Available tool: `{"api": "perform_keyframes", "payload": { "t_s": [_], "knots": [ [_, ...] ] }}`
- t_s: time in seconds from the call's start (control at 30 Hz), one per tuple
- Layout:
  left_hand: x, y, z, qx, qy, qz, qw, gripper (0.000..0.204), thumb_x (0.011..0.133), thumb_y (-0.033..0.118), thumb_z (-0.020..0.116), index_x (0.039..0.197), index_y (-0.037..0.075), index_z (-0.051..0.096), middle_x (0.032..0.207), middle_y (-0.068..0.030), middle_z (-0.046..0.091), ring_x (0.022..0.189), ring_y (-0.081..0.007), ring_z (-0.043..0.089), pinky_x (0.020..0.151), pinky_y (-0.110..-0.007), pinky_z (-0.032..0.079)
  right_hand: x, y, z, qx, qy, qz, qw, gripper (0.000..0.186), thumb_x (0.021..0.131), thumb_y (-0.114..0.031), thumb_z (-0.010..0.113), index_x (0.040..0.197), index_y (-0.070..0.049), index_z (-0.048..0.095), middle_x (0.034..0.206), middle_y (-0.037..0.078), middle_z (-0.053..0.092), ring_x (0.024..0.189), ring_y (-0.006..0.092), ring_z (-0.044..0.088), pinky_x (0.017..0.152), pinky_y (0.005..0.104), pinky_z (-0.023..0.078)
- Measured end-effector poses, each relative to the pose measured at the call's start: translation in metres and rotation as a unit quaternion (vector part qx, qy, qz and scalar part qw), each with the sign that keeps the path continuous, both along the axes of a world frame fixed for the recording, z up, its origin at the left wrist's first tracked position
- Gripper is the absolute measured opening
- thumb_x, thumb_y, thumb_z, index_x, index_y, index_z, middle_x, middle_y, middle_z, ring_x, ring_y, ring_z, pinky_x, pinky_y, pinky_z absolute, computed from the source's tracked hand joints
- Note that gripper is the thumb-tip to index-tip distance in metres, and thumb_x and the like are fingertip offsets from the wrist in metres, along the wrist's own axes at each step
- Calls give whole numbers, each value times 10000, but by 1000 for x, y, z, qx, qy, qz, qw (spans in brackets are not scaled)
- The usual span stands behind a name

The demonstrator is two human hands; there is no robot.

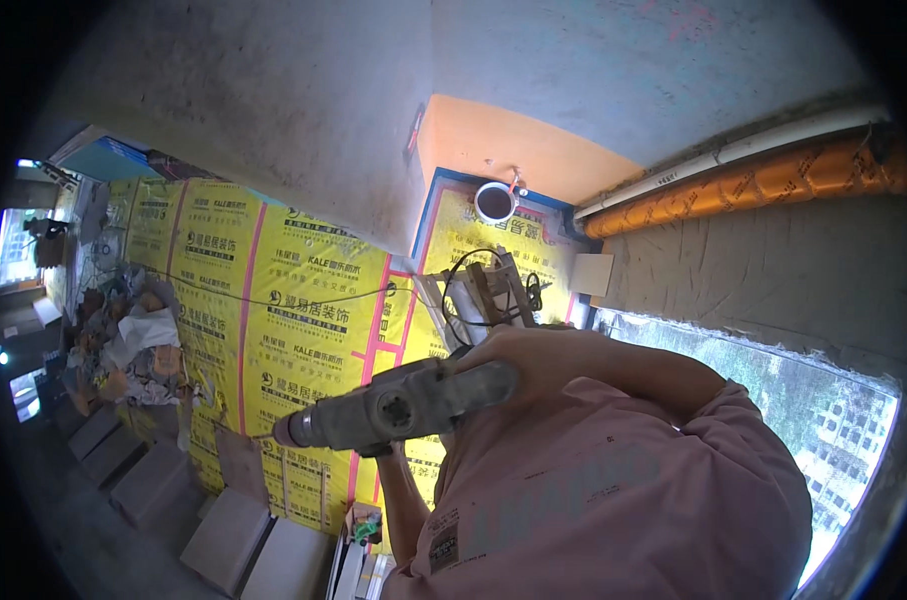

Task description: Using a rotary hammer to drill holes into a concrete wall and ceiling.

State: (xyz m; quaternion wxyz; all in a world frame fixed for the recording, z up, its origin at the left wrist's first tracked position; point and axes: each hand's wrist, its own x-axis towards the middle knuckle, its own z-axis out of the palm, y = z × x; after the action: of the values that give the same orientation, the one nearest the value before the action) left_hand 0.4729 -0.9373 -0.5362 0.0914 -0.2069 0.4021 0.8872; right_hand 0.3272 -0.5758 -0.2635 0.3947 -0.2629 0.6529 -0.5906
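Pink fabric shirt (613, 490) lies nearest. Dusty grey, long-bodied power drill (401, 408) is held at near centre, nose pointing left. Right hand (495, 347) has its fingers clamped on the drill's rear. Left hand (393, 466), mostly hidden, is beneath it; finger state cannot be told. Round white bucket (493, 222) stands far.

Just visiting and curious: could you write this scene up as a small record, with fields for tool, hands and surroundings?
Tool: large grey power drill, pointing left
Right hand: gripping the drill's rear
Left hand: mostly hidden behind the drill; grip unclear
Floor: yellow sheeting with pink tape
Top middle: white bucket
Left side: heap of debris
Right side: bright window, orange-wrapped pipe
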Motion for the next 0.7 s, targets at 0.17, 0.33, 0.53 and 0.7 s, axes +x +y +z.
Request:
{"api": "perform_keyframes", "payload": {
  "t_s": [0.17, 0.33, 0.53, 0.7],
  "knots": [
    [27, -38, 20, -32, -27, 39, 998, 512, 1073, 387, 494, 1463, 57, 468, 1409, -134, 572, 1298, -300, 548, 1130, -440, 436, -14, -39, -6, -58, 6, 11, 998, 344, 801, -76, 733, 1139, -31, 687, 925, 159, 733, 826, 314, 691, 757, 391, 520],
    [12, -32, 38, -64, -25, 48, 996, 514, 1073, 392, 488, 1463, 58, 469, 1416, -136, 568, 1303, -301, 547, 1131, -447, 437, -27, -17, -20, -89, -12, 23, 996, 317, 794, -43, 723, 1109, -31, 686, 906, 146, 733, 807, 282, 691, 736, 385, 518],
    [-33, 58, 48, -77, -9, 40, 996, 516, 1073, 398, 480, 1462, 59, 471, 1426, -139, 563, 1309, -303, 546, 1132, -457, 439, -33, 67, -28, -79, 53, -61, 994, 317, 779, -54, 743, 1089, -18, 687, 892, 147, 733, 777, 289, 692, 722, 387, 518],
    [-64, 160, 69, -94, 3, 43, 995, 518, 1072, 403, 474, 1461, 60, 473, 1433, -141, 559, 1313, -303, 545, 1133, -464, 440, -55, 152, -21, -115, 54, -77, 989, 344, 765, -85, 778, 1091, -12, 698, 902, 152, 740, 814, 300, 716, 740, 392, 533]
  ]
}}
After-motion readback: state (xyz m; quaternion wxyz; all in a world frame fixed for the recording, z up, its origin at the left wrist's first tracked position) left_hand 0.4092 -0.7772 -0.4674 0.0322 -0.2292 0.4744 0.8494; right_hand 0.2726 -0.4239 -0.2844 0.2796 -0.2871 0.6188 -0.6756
